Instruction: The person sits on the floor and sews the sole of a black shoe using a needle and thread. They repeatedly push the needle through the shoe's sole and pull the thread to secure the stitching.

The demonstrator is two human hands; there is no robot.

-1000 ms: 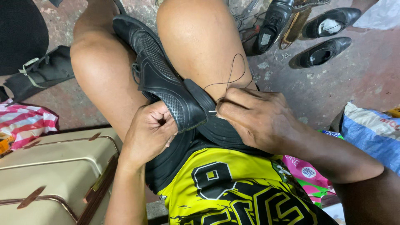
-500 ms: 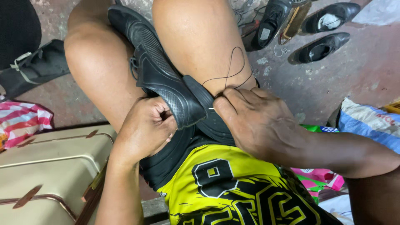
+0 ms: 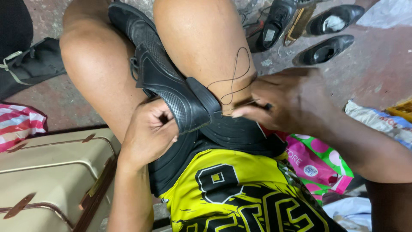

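Observation:
A black leather shoe (image 3: 163, 77) lies wedged between my two bare thighs, heel end toward my lap. My left hand (image 3: 148, 131) grips the heel end of the shoe from the left, fingers curled on its edge. My right hand (image 3: 285, 101) is pinched on a thin needle (image 3: 246, 103) just right of the heel. A dark thread (image 3: 236, 75) loops from the needle across my right thigh. I wear black shorts and a yellow and black shirt (image 3: 240, 193).
Several black shoes (image 3: 326, 47) lie on the concrete floor at top right. A beige suitcase (image 3: 47, 180) stands at lower left, with a striped bag (image 3: 19, 124) beside it. A pink and green bag (image 3: 319, 163) sits under my right arm. A black bag (image 3: 30, 64) lies at left.
My right hand has pulled away from the heel toward the right, drawing needle and thread out. The thread loop on my thigh is larger. My left hand keeps its hold.

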